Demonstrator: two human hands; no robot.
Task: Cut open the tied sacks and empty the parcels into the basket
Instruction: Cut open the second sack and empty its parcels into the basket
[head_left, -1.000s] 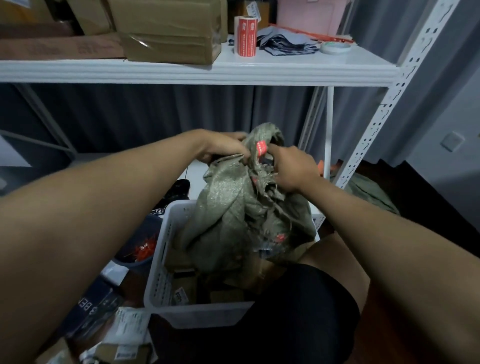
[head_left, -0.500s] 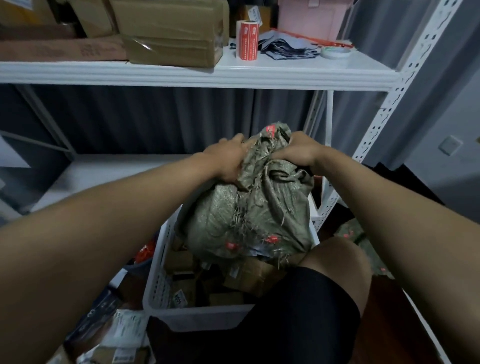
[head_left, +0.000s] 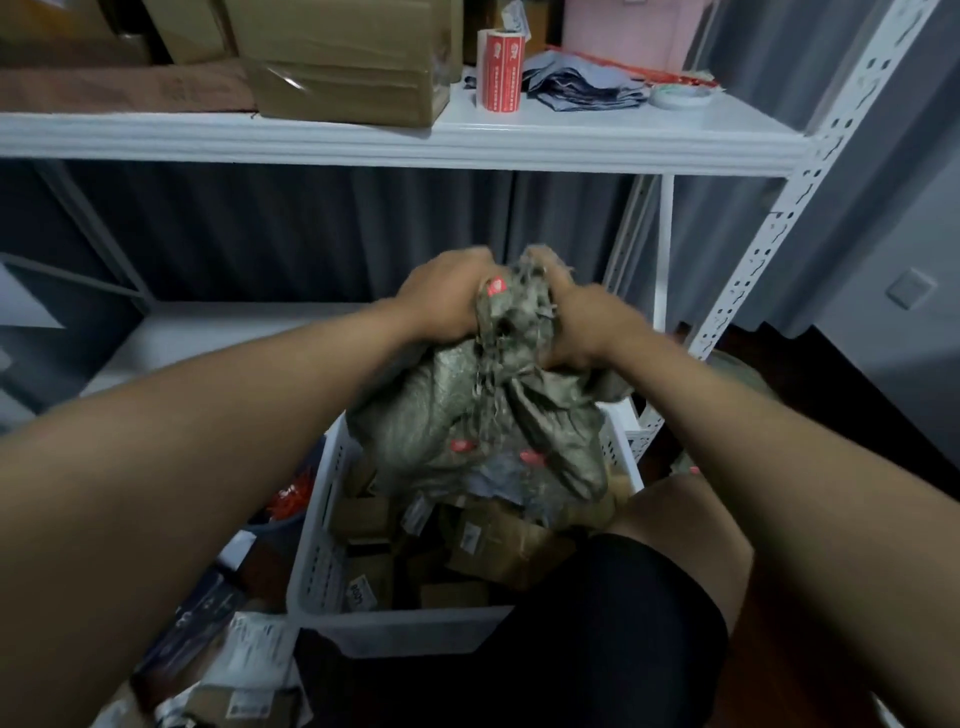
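Observation:
A grey-green woven sack (head_left: 457, 415) with frayed edges and small red tags hangs upside down over a white slatted basket (head_left: 322, 561). My left hand (head_left: 441, 296) grips the bunched top of the sack from the left. My right hand (head_left: 582, 322) grips it from the right, close beside the left. Brown cardboard parcels (head_left: 498, 545) lie in the basket under the sack's lower end. My knee in black shorts covers the basket's near right corner.
A white metal shelf (head_left: 571, 140) above holds cardboard boxes (head_left: 337, 62), a red label roll (head_left: 501, 70), folded grey bags and tape. A shelf upright (head_left: 769, 228) stands at right. Loose parcels (head_left: 249, 675) lie on the floor at left. Another green sack (head_left: 737, 374) lies behind my right arm.
Both hands have gathered the sack's top together and lifted it higher. The sack now hangs longer above the basket, and more parcels show beneath it.

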